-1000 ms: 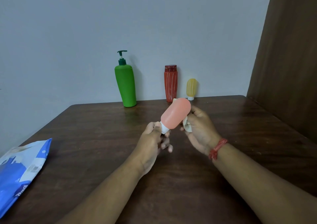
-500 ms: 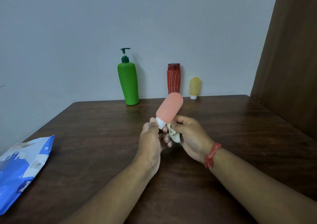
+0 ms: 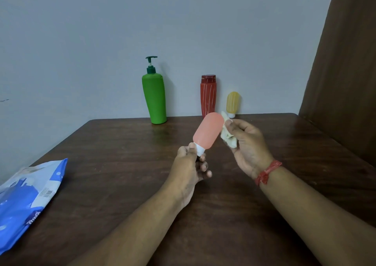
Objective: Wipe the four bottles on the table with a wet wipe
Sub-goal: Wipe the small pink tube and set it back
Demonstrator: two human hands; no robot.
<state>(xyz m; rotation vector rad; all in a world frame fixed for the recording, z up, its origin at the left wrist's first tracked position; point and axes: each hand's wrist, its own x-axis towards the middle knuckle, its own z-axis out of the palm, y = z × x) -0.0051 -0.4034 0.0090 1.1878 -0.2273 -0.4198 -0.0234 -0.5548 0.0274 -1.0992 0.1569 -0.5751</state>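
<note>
My left hand (image 3: 190,164) pinches the white cap of a small pink bottle (image 3: 207,131), held cap-down and tilted to the upper right above the table. My right hand (image 3: 247,143) grips a crumpled white wet wipe (image 3: 227,136) and holds it against the bottle's upper right side. Against the back wall stand a green pump bottle (image 3: 154,98), a red bottle (image 3: 208,95) and a small yellow bottle (image 3: 232,103).
A blue and white wet-wipe pack (image 3: 26,198) lies at the left edge of the dark wooden table (image 3: 114,164). A brown wooden panel (image 3: 345,72) rises along the table's right side. A grey wall stands behind.
My right hand has slid the wipe from near the bottle's cap end up toward its rounded top. My left hand keeps the cap pinched, nearly still.
</note>
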